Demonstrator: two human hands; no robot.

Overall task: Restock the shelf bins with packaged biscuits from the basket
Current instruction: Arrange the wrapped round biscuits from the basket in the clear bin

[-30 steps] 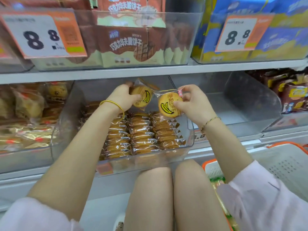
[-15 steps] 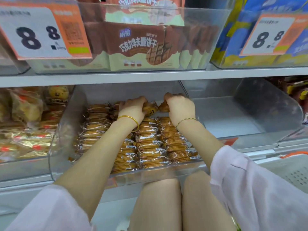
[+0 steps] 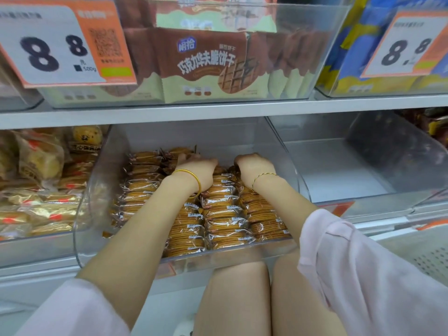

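clear plastic walls frame the work: the left hand (image 3: 197,167) and the right hand (image 3: 254,166) reach side by side to the back of the middle bin (image 3: 97,214) on the lower shelf, knuckles up and fingers bent down over the far ends of the rows. the fingertips are hidden, so whether either hand grips a packet cannot be told.

the packaged biscuits (image 3: 225,209) stand on edge in tight rows from the bin's front lip almost to its back wall. to place well here, each new packet likely wants to go in upright, in line with its row, and be pressed snug before release. both forearms lie across the front packets and could drag them askew on the way out.

the upper shelf edge (image 3: 218,112) hangs low over the bin's back and leaves little headroom. the white basket (image 3: 426,258) sits at the lower right, beyond a pink sleeve (image 3: 351,263) and well apart from the hands; its contents are out of view. a neighbouring bin (image 3: 400,166) stands at the right, wrapped buns (image 3: 41,161) at the left, and wafer boxes (image 3: 206,66) and a price card (image 3: 60,44) above.
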